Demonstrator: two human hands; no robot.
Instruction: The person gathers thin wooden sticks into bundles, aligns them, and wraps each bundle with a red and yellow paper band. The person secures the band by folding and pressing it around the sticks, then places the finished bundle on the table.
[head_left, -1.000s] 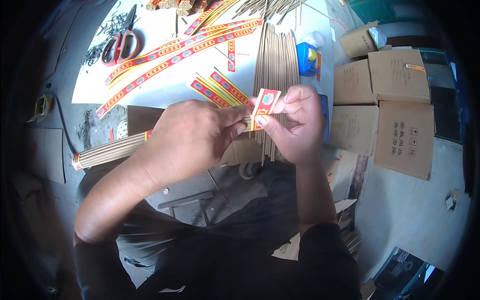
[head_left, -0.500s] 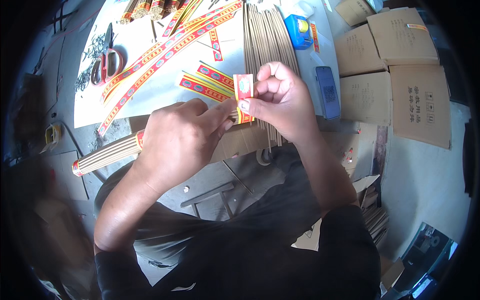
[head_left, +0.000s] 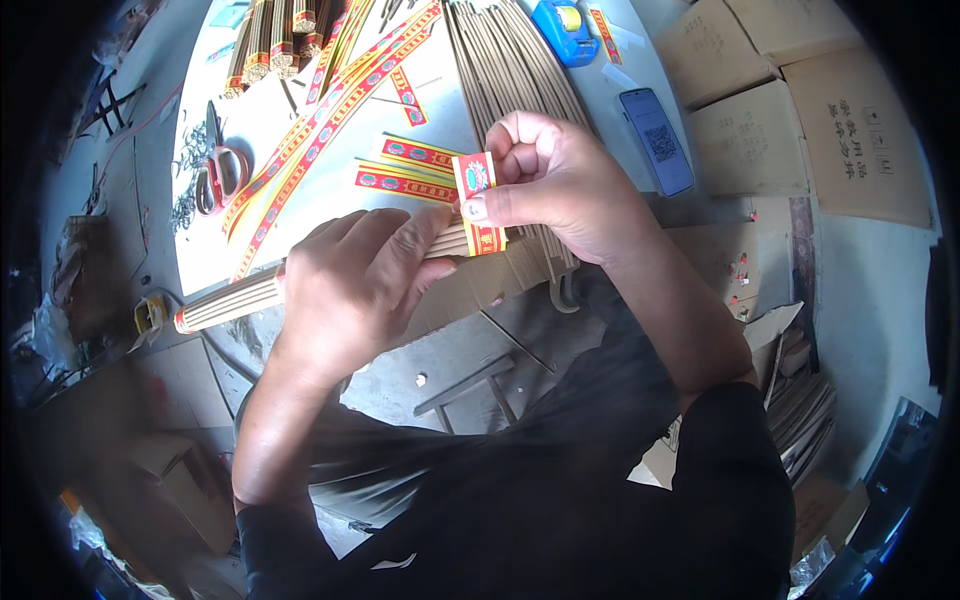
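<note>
A bundle of brown incense sticks [head_left: 228, 303] lies slantwise along the table's near edge, a red band at its far left end. My left hand [head_left: 350, 275] is wrapped over the bundle and grips it. With thumb and bent fingers, my right hand [head_left: 560, 190] pinches a red and yellow paper label [head_left: 474, 174] at the bundle's right end. Part of the label lies against the sticks while its upper part stands up. Beside my hands, short label strips [head_left: 408, 184] rest on the table. Loose incense sticks [head_left: 515, 70] lie beyond my right hand.
Red-handled scissors [head_left: 221, 178] and long label strips [head_left: 330, 118] lie at left on the white table [head_left: 215, 265]. Banded bundles [head_left: 268, 45] are at the back. A blue tape dispenser [head_left: 566, 32] and a phone [head_left: 657, 142] sit at right, near cardboard boxes [head_left: 745, 135].
The view has shifted, so the table and boxes appear moved. My left hand has opened its grip slightly and slid a little left along the bundle; the right still pinches the label.
</note>
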